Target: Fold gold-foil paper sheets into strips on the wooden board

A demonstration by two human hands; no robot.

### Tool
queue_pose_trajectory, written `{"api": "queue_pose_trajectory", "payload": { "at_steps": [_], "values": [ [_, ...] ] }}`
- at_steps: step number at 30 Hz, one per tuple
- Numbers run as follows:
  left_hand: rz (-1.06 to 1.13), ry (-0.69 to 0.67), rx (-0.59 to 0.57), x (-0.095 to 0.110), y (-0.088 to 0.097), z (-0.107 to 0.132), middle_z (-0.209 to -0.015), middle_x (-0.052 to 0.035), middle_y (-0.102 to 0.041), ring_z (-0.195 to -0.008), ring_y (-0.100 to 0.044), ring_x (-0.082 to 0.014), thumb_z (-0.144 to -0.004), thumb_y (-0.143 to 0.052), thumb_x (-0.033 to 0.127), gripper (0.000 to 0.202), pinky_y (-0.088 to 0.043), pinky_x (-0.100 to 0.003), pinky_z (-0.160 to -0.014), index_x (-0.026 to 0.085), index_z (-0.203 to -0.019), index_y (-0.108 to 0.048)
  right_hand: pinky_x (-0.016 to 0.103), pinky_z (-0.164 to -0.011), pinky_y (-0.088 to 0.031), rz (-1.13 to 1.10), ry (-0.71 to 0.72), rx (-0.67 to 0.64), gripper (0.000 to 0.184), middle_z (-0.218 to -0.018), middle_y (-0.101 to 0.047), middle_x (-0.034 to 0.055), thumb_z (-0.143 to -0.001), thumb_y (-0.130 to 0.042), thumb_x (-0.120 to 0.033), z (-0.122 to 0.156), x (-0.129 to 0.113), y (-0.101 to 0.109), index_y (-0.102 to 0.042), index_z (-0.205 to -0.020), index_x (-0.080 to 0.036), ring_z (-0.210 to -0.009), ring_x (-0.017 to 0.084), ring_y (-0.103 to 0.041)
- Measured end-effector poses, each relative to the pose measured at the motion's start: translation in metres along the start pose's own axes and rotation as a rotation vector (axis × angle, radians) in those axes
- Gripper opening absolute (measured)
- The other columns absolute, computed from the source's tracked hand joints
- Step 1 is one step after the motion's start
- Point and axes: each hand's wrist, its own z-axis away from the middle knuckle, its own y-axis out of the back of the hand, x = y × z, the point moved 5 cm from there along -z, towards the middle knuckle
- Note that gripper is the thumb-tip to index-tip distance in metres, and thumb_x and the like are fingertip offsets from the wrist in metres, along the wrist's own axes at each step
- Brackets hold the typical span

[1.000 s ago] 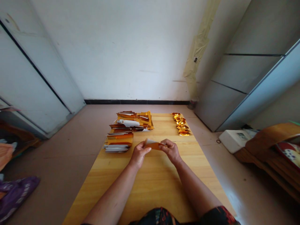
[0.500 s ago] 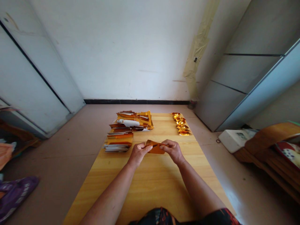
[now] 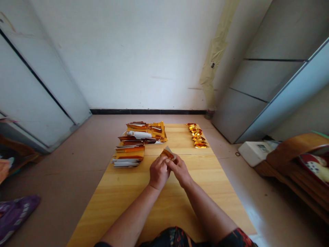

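Gold sheet (image 3: 167,151): a small gold-brown piece with a paler side, its pointed tip standing above your knuckles; it looks bent or folded, though the number of folds cannot be told from here
Left hand (image 3: 158,172): curled closed around the sheet's lower part, back of the hand toward you, raised over the middle of the tabletop (image 3: 174,212)
Right hand (image 3: 182,170): touching the left, thumb laid across toward the sheet, so that both grip it narrowly; most of your fingertips are hidden
Paper stacks (image 3: 131,154): to your left, layered gold and whitish sheets in uneven rows toward the far left corner, some edges lifted; these look like the supply left to work through, and there are many
Folded gold pieces (image 3: 197,133): to your right, a short row of shiny, puffed shapes along the far right edge, well apart from the stacks; these appear finished
Folding so far: probably early, judging by the two groups; a few pieces seem done, one is partway in your hands, most remain
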Motion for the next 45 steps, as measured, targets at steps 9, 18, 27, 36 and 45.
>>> {"api": "queue_pose_trajectory", "payload": {
  "at_steps": [9,18,27,36,45],
  "values": [
    [0.290,0.236,0.072,-0.030,0.016,-0.006,-0.106,-0.0088,-0.064,-0.101,-0.057,-0.0228,-0.077,-0.060,0.034,0.033,-0.045,-0.037,-0.092,0.020,-0.106,-0.065,0.020,-0.043,-0.032,-0.105,-0.159,-0.023,0.014,-0.050,-0.047,-0.0071,-0.067,-0.057,-0.030,-0.004,0.010,0.023,-0.048,-0.071,-0.019,-0.043,0.008,-0.039],
    [0.921,0.765,-0.243,-0.041,-0.009,0.000,-0.048,0.0029,-0.054,-0.046,-0.044,-0.0090,-0.057,-0.072,0.042,0.032,-0.031,-0.021,-0.048,0.012,-0.063,-0.065,0.020,-0.050,-0.036,-0.078,-0.190,-0.122,0.021,-0.062,-0.060,-0.0045,-0.062,-0.069,-0.026,-0.005,0.005,0.031,-0.060,-0.078,-0.017,-0.053,0.009,-0.050],
    [0.894,0.745,-0.285,-0.041,-0.007,0.004,-0.048,0.0024,-0.054,-0.048,-0.043,-0.0093,-0.057,-0.072,0.045,0.033,-0.030,-0.022,-0.051,0.013,-0.061,-0.065,0.021,-0.045,-0.028,0.026,-0.140,-0.028,0.033,-0.046,-0.046,-0.0065,-0.065,-0.068,-0.045,-0.006,0.021,0.046,-0.052,-0.056,-0.018,-0.044,0.007,-0.037],
    [0.733,0.683,-0.326,-0.046,-0.011,0.005,-0.049,0.0035,-0.050,-0.049,-0.041,-0.0092,-0.062,-0.062,0.049,0.035,-0.029,-0.022,-0.051,0.015,-0.056,-0.055,0.021,-0.043,-0.022,0.109,-0.149,0.012,0.045,-0.044,-0.038,-0.0075,-0.064,-0.065,-0.055,-0.010,0.032,0.048,-0.040,-0.052,-0.020,-0.043,0.005,-0.027],
    [-0.074,0.474,-0.409,-0.049,-0.015,0.001,-0.058,0.0005,-0.057,-0.059,-0.050,-0.0118,-0.074,-0.049,0.029,0.025,-0.025,-0.025,-0.055,0.016,-0.053,-0.055,0.021,-0.049,-0.026,0.863,-0.146,0.085,0.031,-0.053,-0.054,-0.0034,-0.075,-0.057,-0.042,-0.014,0.033,0.052,-0.052,-0.054,-0.019,-0.053,0.010,-0.045]
  ]
}}
